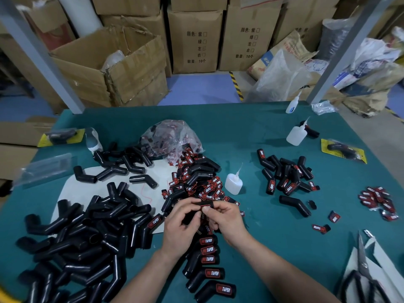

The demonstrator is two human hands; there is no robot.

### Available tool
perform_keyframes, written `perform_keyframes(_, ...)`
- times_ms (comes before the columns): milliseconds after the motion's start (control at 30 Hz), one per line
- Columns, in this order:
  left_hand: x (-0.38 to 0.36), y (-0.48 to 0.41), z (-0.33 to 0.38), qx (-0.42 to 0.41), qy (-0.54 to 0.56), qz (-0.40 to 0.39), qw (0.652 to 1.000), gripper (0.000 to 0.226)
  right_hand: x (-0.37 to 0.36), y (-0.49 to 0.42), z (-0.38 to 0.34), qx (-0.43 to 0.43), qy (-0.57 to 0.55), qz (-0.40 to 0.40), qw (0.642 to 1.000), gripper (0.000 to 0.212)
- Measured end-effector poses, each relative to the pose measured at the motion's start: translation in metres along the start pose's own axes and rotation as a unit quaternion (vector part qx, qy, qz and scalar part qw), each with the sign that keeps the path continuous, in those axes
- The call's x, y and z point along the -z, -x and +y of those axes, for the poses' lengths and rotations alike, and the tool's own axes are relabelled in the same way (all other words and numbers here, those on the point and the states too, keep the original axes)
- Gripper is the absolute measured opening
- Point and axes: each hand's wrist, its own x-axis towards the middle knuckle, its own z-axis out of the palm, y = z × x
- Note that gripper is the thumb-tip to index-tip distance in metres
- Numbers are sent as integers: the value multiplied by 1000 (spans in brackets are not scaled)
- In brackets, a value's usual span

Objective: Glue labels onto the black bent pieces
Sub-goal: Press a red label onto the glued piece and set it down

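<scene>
Unlabelled black bent pieces [83, 237] heaped toward the table's [262, 132] front-left corner, left hand [181, 226] curled round one bent piece [202, 203] above the front edge, right hand [227, 219] pinching a red-black label [205, 208] against it, glue bottle [233, 182] upright mid-table, scissors [363, 272] at the front-right corner.

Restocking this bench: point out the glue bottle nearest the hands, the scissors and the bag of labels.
glue bottle [233, 185]: head view, on its white body.
scissors [363, 259]: head view, on the blades.
bag of labels [175, 134]: head view, on the clear plastic.
</scene>
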Motion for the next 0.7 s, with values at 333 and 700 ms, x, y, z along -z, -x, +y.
perform_keyframes(333, 0, -1, 5, 35, 40, 48, 997, 11, -2, 6, -3, 52, 30, -8, 998, 14)
perform_keyframes(700, 2, -4, 12, 118, 131, 25, 984, 26, -1, 8, -2, 91, 68, -35, 993, 13)
